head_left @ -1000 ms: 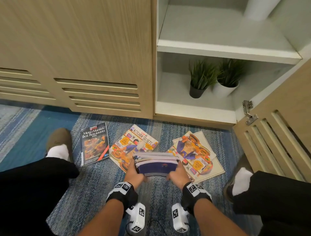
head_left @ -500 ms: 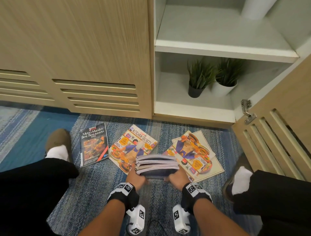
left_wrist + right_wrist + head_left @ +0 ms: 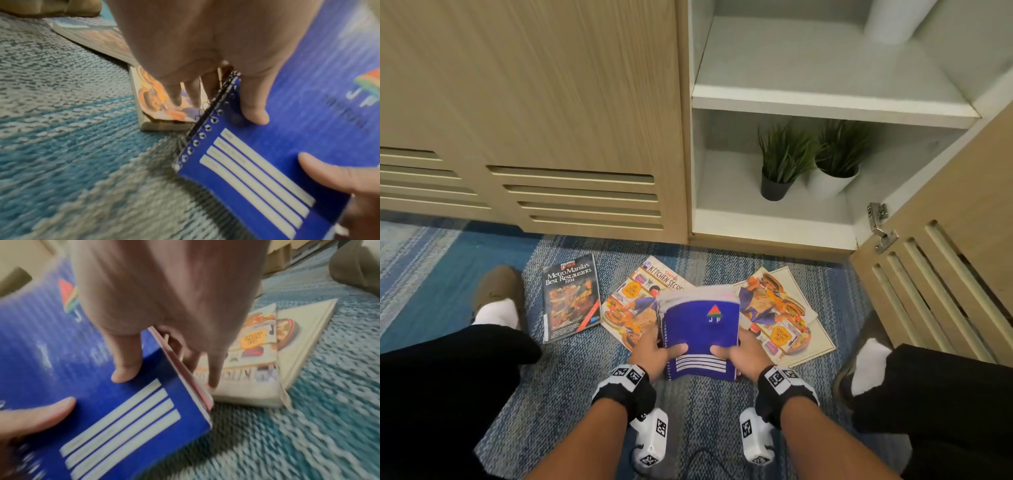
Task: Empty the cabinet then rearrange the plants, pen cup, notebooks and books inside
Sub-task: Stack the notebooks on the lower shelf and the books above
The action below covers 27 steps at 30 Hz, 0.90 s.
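Notebooks: a stack with a blue spiral-bound cover on top, tilted up toward you, held above the rug in front of the open cabinet.
Left hand: yours, gripping the stack's spiral edge, thumb on the blue cover, fingers curled underneath; the left wrist view shows the thumb pressed beside the wire coil.
Right hand: yours, gripping the opposite edge, thumb on the cover, fingers wrapped under the pages.
Plants: two pots on the cabinet's bottom shelf, a dark pot on the left and a white pot just beside it on the right.
Books: all on the rug before the cabinet. Restaurant guide lies flat to the left, below the closed door. Kitchen Secrets lies partly hidden behind the notebooks. Two more illustrated ones overlap on the right, in front of the open door.
Upper shelf: a white cylinder at the back right; what it is cannot be told.
Feet: your shoe rests on the rug left of the restaurant guide.
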Motion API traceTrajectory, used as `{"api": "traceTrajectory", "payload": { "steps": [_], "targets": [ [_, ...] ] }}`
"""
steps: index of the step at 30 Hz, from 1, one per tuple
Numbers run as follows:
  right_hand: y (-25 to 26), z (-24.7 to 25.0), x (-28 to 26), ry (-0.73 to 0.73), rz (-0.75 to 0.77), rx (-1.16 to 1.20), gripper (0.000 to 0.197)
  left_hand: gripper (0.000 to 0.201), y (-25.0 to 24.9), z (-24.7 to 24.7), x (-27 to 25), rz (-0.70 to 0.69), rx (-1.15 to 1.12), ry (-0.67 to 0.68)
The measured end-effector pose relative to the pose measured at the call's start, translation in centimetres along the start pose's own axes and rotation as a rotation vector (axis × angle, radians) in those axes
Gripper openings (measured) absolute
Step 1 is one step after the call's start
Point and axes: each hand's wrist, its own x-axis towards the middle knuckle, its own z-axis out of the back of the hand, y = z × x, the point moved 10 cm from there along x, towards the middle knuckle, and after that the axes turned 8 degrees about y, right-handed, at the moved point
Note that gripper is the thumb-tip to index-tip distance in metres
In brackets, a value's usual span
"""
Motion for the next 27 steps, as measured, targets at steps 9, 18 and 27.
{"api": "traceTrajectory", "payload": {
  "steps": [9,18,27],
  "targets": [
    [5.7,-0.6,-2.0,0.188,-0.028,0.533,0.039,0.032,-6.5,-0.5,0.4,0.048,-0.535,-0.048],
    [5.1,-1.7,-3.2,0.148,-0.053,0.447,0.031,0.04,-4.5,0.8,-0.3,0.124,-0.573,-0.177],
    [4.9,-1.7,-3.0,0.31,-0.077,0.39,0.031,0.023,-4.0,-0.2,-0.5,0.141,-0.54,-0.068]
  ]
}}
